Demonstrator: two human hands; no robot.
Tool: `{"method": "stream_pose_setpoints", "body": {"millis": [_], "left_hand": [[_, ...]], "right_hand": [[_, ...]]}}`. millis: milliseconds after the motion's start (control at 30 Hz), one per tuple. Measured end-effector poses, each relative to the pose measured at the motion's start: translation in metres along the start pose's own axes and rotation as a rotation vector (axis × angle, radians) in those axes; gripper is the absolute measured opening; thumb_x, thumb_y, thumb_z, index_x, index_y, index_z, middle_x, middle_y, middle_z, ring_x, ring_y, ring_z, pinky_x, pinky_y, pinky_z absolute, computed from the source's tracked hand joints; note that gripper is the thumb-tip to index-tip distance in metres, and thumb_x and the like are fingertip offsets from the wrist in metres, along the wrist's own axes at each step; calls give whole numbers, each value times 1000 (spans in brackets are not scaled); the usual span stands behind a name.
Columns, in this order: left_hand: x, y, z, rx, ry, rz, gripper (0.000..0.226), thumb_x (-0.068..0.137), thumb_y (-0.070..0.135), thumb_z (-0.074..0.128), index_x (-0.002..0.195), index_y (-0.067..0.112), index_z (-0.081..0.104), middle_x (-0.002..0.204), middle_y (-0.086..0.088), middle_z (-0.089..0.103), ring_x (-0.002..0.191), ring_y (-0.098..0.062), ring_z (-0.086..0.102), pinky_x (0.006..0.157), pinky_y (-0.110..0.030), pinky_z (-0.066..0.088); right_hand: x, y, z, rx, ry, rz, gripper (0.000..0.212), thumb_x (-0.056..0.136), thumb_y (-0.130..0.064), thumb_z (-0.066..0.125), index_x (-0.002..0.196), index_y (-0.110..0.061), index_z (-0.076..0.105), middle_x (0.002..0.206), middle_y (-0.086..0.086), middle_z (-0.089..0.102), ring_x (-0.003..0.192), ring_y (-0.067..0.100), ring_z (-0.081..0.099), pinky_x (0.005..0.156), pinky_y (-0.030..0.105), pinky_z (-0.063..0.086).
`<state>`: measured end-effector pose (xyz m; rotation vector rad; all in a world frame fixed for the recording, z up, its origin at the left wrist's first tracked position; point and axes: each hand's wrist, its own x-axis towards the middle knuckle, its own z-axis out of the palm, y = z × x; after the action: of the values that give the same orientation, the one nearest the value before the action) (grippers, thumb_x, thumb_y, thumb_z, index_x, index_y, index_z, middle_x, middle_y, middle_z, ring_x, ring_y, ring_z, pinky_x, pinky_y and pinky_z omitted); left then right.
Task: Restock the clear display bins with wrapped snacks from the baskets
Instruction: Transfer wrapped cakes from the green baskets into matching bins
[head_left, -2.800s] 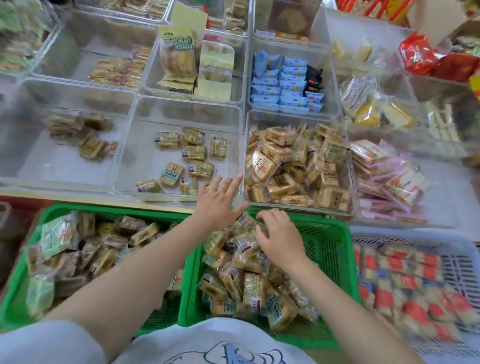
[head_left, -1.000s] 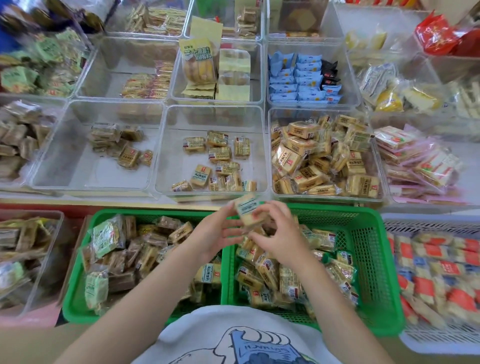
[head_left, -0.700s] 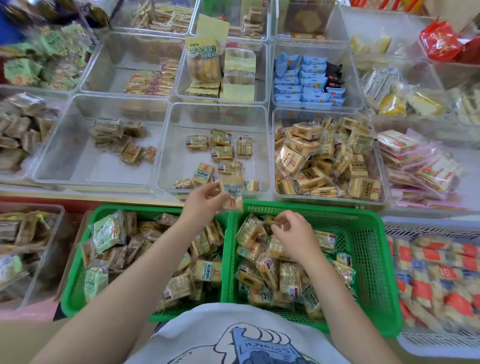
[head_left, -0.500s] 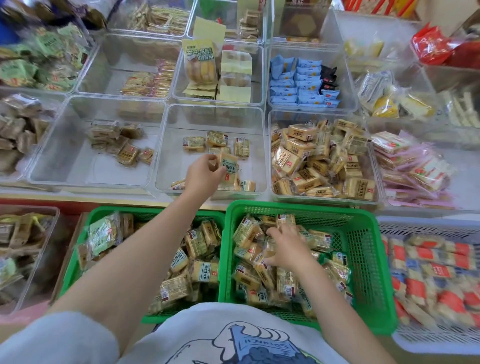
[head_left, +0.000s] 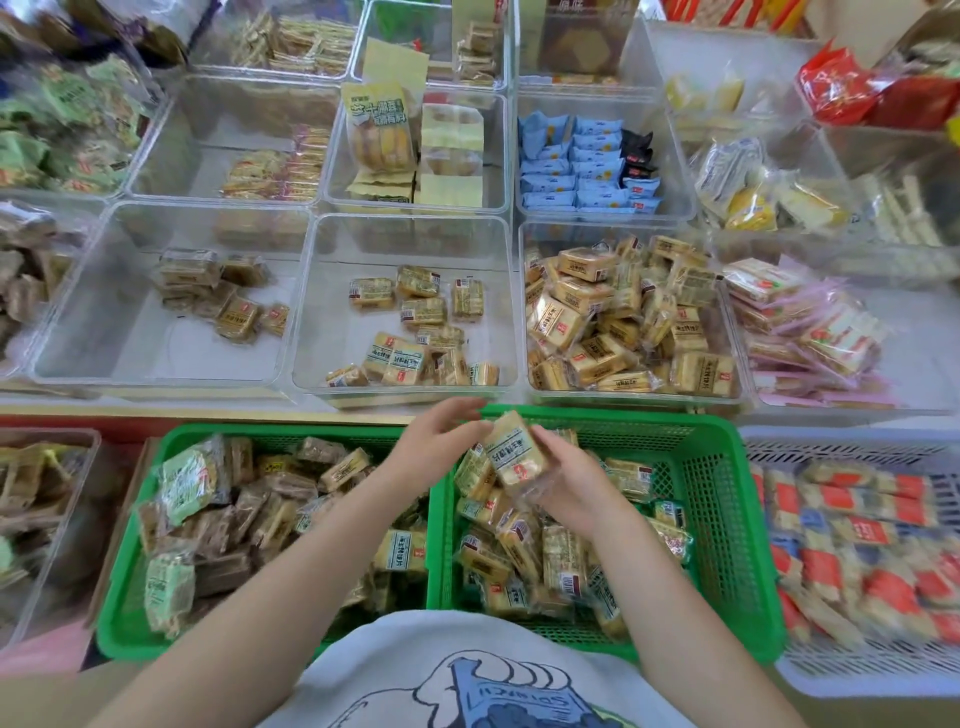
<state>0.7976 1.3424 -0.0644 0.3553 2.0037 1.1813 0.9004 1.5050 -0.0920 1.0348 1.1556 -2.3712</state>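
Note:
My right hand (head_left: 569, 480) holds a wrapped yellow snack (head_left: 511, 452) above the right green basket (head_left: 727, 509), which is full of similar packets. My left hand (head_left: 439, 441) is beside it with relaxed fingers, its fingertips at the snack's left edge. Just beyond my hands stands the middle clear bin (head_left: 317, 291), holding a loose scatter of the same snacks (head_left: 415, 338) toward its front. The left green basket (head_left: 130, 587) holds browner and green-wrapped packets.
A well-filled clear bin (head_left: 524, 312) sits right of the middle one, a sparsely filled bin (head_left: 93, 291) to its left. More bins with blue, yellow and pink packets stand behind. A white basket (head_left: 852, 670) of red-striped snacks is at the right.
My left hand put its snack into the middle bin and came back over the baskets. My right hand lifted another packet out of the right green basket to meet it.

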Motion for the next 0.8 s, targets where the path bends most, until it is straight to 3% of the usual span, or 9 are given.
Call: {"method": "stream_pose_setpoints", "body": {"millis": [100, 167, 267, 433, 533, 600, 633, 733, 800], "left_hand": [[-6, -13, 4, -230, 55, -132, 35, 95, 32, 64, 130, 27, 63, 105, 10, 74, 95, -6, 69, 81, -25, 53], [-8, -22, 4, -255, 90, -160, 34, 93, 33, 68, 126, 26, 66, 102, 9, 75, 92, -7, 70, 77, -24, 54], [-8, -29, 3, -300, 85, -183, 40, 90, 36, 72, 126, 22, 66, 104, 5, 76, 90, -10, 72, 72, -22, 56], [6, -21, -14, -421, 264, -165, 35, 88, 22, 73, 121, 17, 62, 104, -4, 74, 86, -16, 74, 77, -28, 60], [24, -5, -29, -560, 434, -119, 34, 90, 13, 71, 121, 15, 56, 106, -3, 71, 89, -18, 74, 72, -23, 60], [37, 1, -36, -447, 512, -115, 37, 93, 15, 68, 126, 19, 53, 109, 0, 69, 91, -17, 73, 65, -20, 56], [42, 0, -39, -383, 531, -127, 39, 94, 17, 66, 131, 20, 52, 112, 1, 67, 92, -16, 71, 70, -23, 56], [43, -5, -45, -277, 528, -150, 36, 97, 14, 62, 132, 17, 55, 113, 0, 64, 93, -19, 69, 87, -39, 59], [33, -14, -46, -185, 491, -139, 26, 99, 13, 58, 124, 16, 61, 109, -2, 66, 91, -20, 69, 86, -43, 59]], "right_hand": [[-2, -6, 11, 101, -22, 99, 55, 107, -49, 33, 116, -8, 69, 98, 15, 75, 79, 24, 71, 64, 35, 55], [2, -8, 16, -38, -15, 112, 67, 105, -58, 29, 118, -5, 68, 103, 18, 75, 84, 26, 73, 65, 35, 57], [13, -5, 17, -176, 62, 107, 74, 104, -62, 25, 121, 1, 62, 94, 15, 74, 79, 26, 72, 63, 35, 56], [32, 0, 6, -359, 338, -68, 42, 108, -38, 39, 106, -3, 62, 93, 15, 71, 78, 25, 70, 75, 38, 58], [41, 3, 0, -555, 424, -112, 22, 104, -20, 48, 113, -5, 61, 100, 10, 68, 85, 23, 70, 83, 38, 58], [46, 6, 4, -719, 434, -113, 19, 102, -20, 50, 117, -11, 59, 104, 5, 67, 93, 24, 70, 87, 39, 59], [49, 8, 6, -812, 426, -111, 20, 102, -21, 52, 119, -13, 58, 108, 3, 65, 94, 23, 68, 87, 38, 58], [60, 18, 12, -1042, 377, -98, 28, 102, -25, 54, 126, -12, 54, 118, 0, 57, 85, 11, 57, 71, 24, 50], [64, 25, 16, -1072, 351, -73, 25, 102, -28, 53, 123, -14, 52, 114, 2, 57, 80, 12, 56, 65, 26, 48]]}}
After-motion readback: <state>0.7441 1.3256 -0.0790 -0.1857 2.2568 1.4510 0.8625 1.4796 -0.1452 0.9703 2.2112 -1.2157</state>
